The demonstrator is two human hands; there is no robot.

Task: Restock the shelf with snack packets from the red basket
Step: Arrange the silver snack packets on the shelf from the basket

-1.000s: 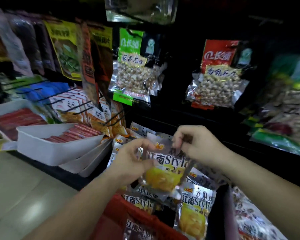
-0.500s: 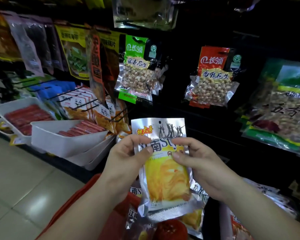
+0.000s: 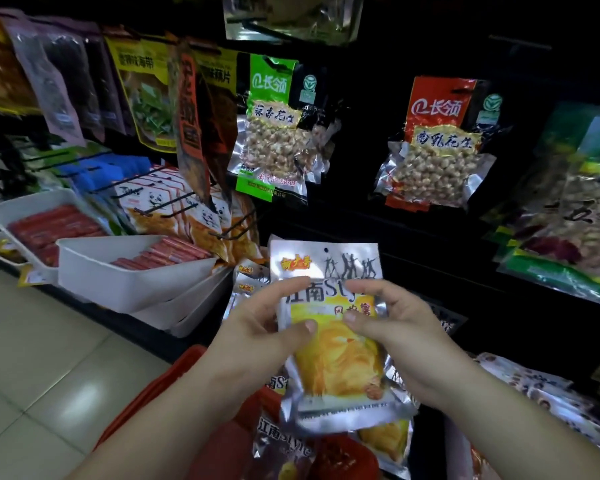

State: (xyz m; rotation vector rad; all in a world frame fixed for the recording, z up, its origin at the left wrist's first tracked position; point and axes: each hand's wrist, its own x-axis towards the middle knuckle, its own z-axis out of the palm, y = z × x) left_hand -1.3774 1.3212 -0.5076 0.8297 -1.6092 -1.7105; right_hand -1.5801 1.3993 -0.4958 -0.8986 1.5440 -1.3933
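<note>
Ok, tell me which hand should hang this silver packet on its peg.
Probably the left hand. Matching silver packets hang just left of the held packet, on that hand's side. The right hand grips the opposite edge, with only dark shelf beyond it. Both hands hold the packet above the red basket.

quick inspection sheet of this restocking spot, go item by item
surface: dark shelf unit with black pegs; tiled floor at left
job's things: silver and yellow snack packet held upright in front of the shelf; red basket below, more matching packets in it
clutter: white trays of red sausage sticks; green peanut bag and red peanut bag hanging on pegs
grippers: left hand and right hand both grip the packet's sides, thumbs on its front
cables: nothing seen
surroundings: dim store aisle, upper shelf in shadow
</note>
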